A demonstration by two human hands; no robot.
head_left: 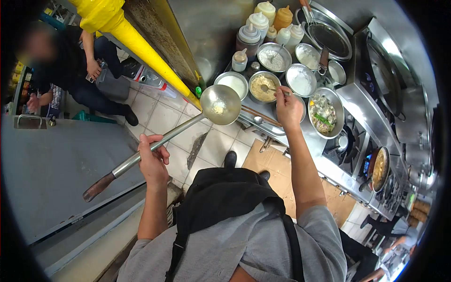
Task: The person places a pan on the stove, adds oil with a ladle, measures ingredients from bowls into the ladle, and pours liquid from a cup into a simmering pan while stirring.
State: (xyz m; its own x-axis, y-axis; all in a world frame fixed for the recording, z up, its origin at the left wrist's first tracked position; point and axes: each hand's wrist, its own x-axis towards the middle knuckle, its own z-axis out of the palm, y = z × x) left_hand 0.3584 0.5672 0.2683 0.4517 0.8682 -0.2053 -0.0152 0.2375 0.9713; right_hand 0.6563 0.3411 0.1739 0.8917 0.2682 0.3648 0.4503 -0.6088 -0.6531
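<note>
My left hand (154,162) grips the metal shaft of a long-handled ladle (229,96). The ladle's bowl faces up, with a little pale granular seasoning (218,108) in its bottom. Pinched in my right hand (289,110) is a small spoon (271,89), its tip in a steel bowl (252,97) of tan granules. Beside that bowl stand a bowl of white powder (301,80), one of coarser white grains (272,59) and one of pale white contents (233,83). Right of my right hand, a larger bowl (339,117) holds mixed food with green pieces.
Several squeeze bottles (258,21) crowd the back of the counter. To the right are a stove (350,152), a pan of food (379,169) and a wok (383,70). A yellow pipe (150,51) slants at left, near a seated person (75,66). Other people appear lower right.
</note>
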